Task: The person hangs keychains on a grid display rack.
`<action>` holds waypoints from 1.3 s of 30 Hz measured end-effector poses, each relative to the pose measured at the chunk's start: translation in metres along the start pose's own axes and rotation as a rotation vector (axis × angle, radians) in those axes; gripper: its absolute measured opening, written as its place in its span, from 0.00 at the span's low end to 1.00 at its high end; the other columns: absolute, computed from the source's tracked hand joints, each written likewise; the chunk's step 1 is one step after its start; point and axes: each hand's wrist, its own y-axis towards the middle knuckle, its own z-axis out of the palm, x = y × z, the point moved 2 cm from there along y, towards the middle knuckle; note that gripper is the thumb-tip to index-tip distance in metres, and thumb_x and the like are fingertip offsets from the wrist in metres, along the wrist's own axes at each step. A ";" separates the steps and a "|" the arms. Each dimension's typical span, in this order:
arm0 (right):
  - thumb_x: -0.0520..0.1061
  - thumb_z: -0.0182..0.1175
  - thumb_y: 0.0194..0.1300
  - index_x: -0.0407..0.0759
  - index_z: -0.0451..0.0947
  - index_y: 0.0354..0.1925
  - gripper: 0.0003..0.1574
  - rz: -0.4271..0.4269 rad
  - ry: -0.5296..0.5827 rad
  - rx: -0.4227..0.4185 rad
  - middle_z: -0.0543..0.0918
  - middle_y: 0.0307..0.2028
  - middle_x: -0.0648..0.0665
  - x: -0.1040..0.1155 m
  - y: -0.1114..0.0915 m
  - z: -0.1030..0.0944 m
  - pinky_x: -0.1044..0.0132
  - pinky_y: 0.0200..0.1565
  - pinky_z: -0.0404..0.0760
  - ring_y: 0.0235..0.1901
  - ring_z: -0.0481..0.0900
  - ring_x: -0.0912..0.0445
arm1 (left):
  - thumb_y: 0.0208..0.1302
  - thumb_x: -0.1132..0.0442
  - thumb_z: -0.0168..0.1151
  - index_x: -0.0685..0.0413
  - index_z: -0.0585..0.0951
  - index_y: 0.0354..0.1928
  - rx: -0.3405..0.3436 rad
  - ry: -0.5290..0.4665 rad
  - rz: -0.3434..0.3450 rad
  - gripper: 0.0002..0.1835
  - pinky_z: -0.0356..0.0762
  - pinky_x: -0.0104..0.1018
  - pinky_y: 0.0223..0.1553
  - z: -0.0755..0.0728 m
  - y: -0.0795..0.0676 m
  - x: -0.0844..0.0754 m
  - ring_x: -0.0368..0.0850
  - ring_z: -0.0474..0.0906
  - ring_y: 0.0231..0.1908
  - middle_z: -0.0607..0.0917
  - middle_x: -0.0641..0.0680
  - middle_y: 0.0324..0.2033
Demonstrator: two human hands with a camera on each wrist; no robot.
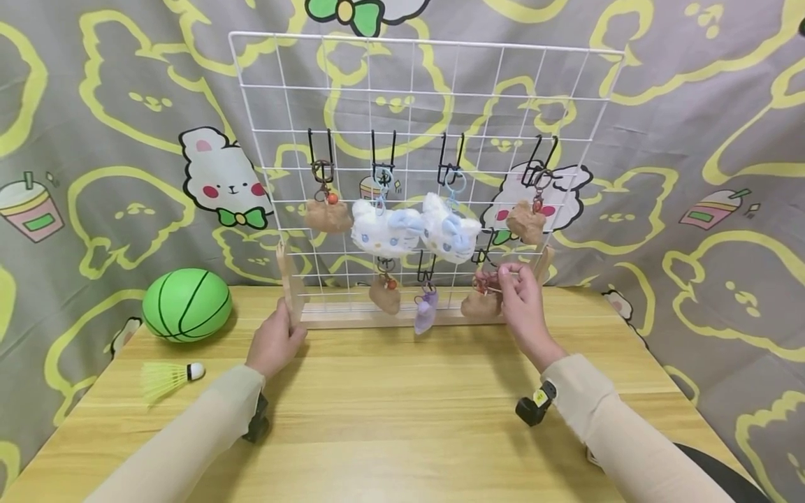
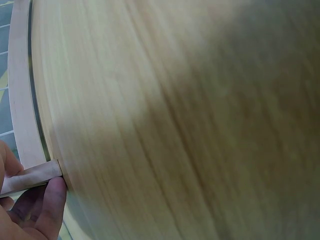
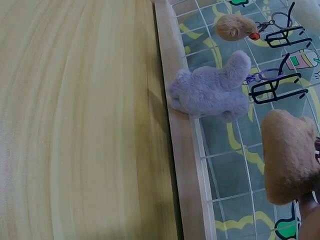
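My left hand (image 1: pixel 275 340) grips the wooden side foot (image 2: pixel 37 176) of a white wire grid rack (image 1: pixel 402 89). At the rack's lower right, my right hand (image 1: pixel 524 307) pinches the ring of a brown plush keychain (image 1: pixel 479 305), just below a black hook (image 1: pixel 483 246). In the right wrist view that brown plush (image 3: pixel 287 155) partly covers the fingers. Beside it a purple plush keychain (image 1: pixel 425 312) hangs from a hook, then another brown plush keychain (image 1: pixel 384 297). Above hang two white cat-face plush keychains (image 1: pixel 385 230) between brown ones (image 1: pixel 328 215) at either end.
The rack's wooden base bar (image 1: pixel 396 320) stands on the wooden table (image 1: pixel 402 412), close to a patterned curtain (image 1: pixel 50 105). To the left lie a green ball (image 1: pixel 187 305) and a yellow shuttlecock (image 1: pixel 170 377). A dark rounded edge (image 1: pixel 717 471) shows at the lower right.
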 end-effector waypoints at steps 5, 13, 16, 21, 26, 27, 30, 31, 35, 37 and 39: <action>0.43 0.44 0.84 0.46 0.68 0.49 0.06 0.032 0.003 -0.037 0.91 0.38 0.62 -0.002 -0.003 -0.003 0.76 0.37 0.79 0.41 0.86 0.71 | 0.70 0.66 0.58 0.66 0.64 0.68 0.004 -0.003 -0.002 0.28 0.77 0.46 0.34 0.000 0.000 -0.001 0.54 0.79 0.34 0.85 0.68 0.44; 0.43 0.42 0.85 0.41 0.68 0.50 0.09 0.008 0.021 -0.027 0.91 0.42 0.58 -0.002 -0.007 -0.011 0.73 0.51 0.84 0.44 0.87 0.69 | 0.71 0.66 0.58 0.66 0.63 0.68 0.011 -0.002 0.003 0.28 0.78 0.48 0.36 0.000 0.000 -0.002 0.54 0.79 0.34 0.84 0.67 0.42; 0.43 0.41 0.85 0.38 0.68 0.51 0.12 -0.003 0.015 -0.039 0.91 0.46 0.51 0.000 -0.008 -0.013 0.72 0.52 0.85 0.46 0.87 0.69 | 0.71 0.66 0.57 0.67 0.63 0.67 0.011 -0.006 0.023 0.27 0.79 0.50 0.36 -0.001 0.003 -0.003 0.54 0.78 0.34 0.83 0.67 0.40; 0.42 0.40 0.85 0.33 0.68 0.52 0.14 0.013 -0.040 -0.029 0.89 0.43 0.62 0.005 -0.008 -0.020 0.72 0.55 0.83 0.48 0.85 0.71 | 0.72 0.68 0.55 0.68 0.64 0.67 0.029 -0.023 0.049 0.25 0.78 0.52 0.39 -0.005 0.003 -0.002 0.55 0.78 0.36 0.83 0.68 0.42; 0.42 0.43 0.84 0.28 0.70 0.53 0.17 -0.016 -0.141 -0.046 0.85 0.38 0.70 0.015 -0.011 -0.033 0.75 0.49 0.83 0.45 0.83 0.72 | 0.73 0.71 0.52 0.73 0.63 0.68 0.102 -0.107 0.084 0.25 0.85 0.52 0.46 -0.007 0.003 -0.001 0.65 0.83 0.47 0.82 0.76 0.51; 0.42 0.44 0.84 0.27 0.71 0.52 0.17 -0.030 -0.171 -0.054 0.85 0.36 0.71 0.017 -0.012 -0.035 0.76 0.46 0.82 0.43 0.82 0.72 | 0.73 0.71 0.52 0.74 0.63 0.68 0.115 -0.121 0.089 0.25 0.86 0.51 0.47 -0.008 0.003 -0.001 0.67 0.84 0.49 0.81 0.78 0.53; 0.42 0.48 0.82 0.28 0.75 0.49 0.16 -0.086 -0.261 -0.058 0.84 0.34 0.68 0.023 -0.017 -0.038 0.77 0.38 0.78 0.38 0.80 0.71 | 0.75 0.70 0.53 0.76 0.63 0.68 0.158 -0.138 0.077 0.25 0.88 0.48 0.43 -0.014 0.002 0.000 0.69 0.85 0.51 0.81 0.80 0.54; 0.42 0.49 0.82 0.29 0.77 0.48 0.16 -0.111 -0.291 -0.057 0.84 0.34 0.65 0.025 -0.019 -0.038 0.78 0.37 0.77 0.36 0.79 0.71 | 0.75 0.69 0.52 0.77 0.63 0.67 0.168 -0.128 0.075 0.25 0.88 0.47 0.42 -0.018 0.002 0.000 0.69 0.85 0.51 0.81 0.80 0.54; 0.40 0.52 0.81 0.33 0.80 0.46 0.13 -0.245 -0.402 -0.012 0.86 0.38 0.50 0.031 -0.025 -0.035 0.79 0.38 0.75 0.38 0.79 0.71 | 0.77 0.63 0.52 0.75 0.70 0.61 0.170 0.016 0.096 0.21 0.88 0.50 0.40 -0.034 0.004 -0.005 0.70 0.86 0.49 0.84 0.79 0.50; 0.38 0.52 0.80 0.34 0.80 0.45 0.11 -0.327 -0.453 0.040 0.87 0.40 0.42 0.033 -0.028 -0.033 0.80 0.41 0.75 0.40 0.79 0.70 | 0.77 0.59 0.52 0.71 0.75 0.56 0.126 0.142 0.112 0.19 0.87 0.51 0.34 -0.044 0.003 -0.009 0.66 0.88 0.43 0.86 0.75 0.47; 0.35 0.53 0.79 0.34 0.80 0.45 0.09 -0.411 -0.514 0.109 0.88 0.41 0.39 0.036 -0.032 -0.030 0.79 0.44 0.76 0.41 0.79 0.68 | 0.77 0.56 0.53 0.65 0.80 0.50 0.054 0.250 0.131 0.16 0.82 0.47 0.25 -0.053 0.000 -0.014 0.59 0.87 0.33 0.89 0.69 0.40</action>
